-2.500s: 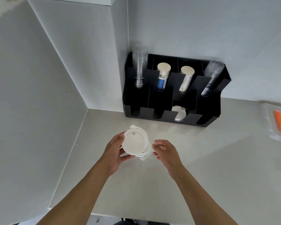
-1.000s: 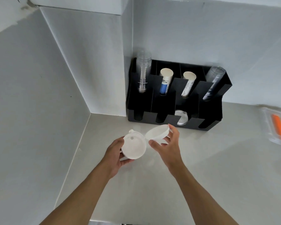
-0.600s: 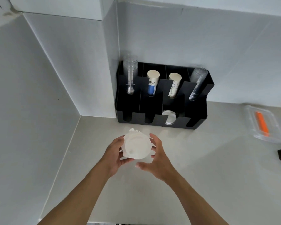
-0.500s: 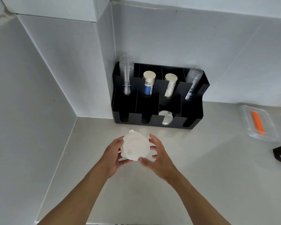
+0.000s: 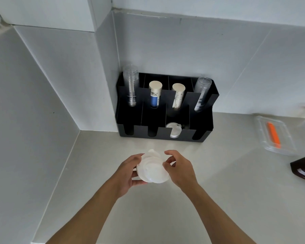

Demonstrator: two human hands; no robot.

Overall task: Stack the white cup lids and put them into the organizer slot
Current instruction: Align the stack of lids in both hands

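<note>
Head cam has both hands up over the counter (image 5: 218, 199) with the stack of white cup lids (image 5: 152, 170) held between them, a bit in front of the black organizer (image 5: 165, 136). Left hand (image 5: 128, 175) is wrapped around the stack's left edge, fingers on the rim and thumb underneath. Right hand (image 5: 179, 169) has its fingertips pinched on the right rim, looks like it's squaring things up. Lids aren't nested flush yet, the front one sits a little off from the ones behind.

These things are probably super light, thin plastic, kinda flexy and slick, so squeezing the middle would likely just buckle them or pop one out. Best bet is gripping by the rims on opposite sides, gentle pressure.

One white lid (image 5: 173, 130) is already in the third front slot of the organizer, so that's presumably where the stack goes. The back row holds clear cups (image 5: 130, 85) and paper cups (image 5: 155, 94).
</note>
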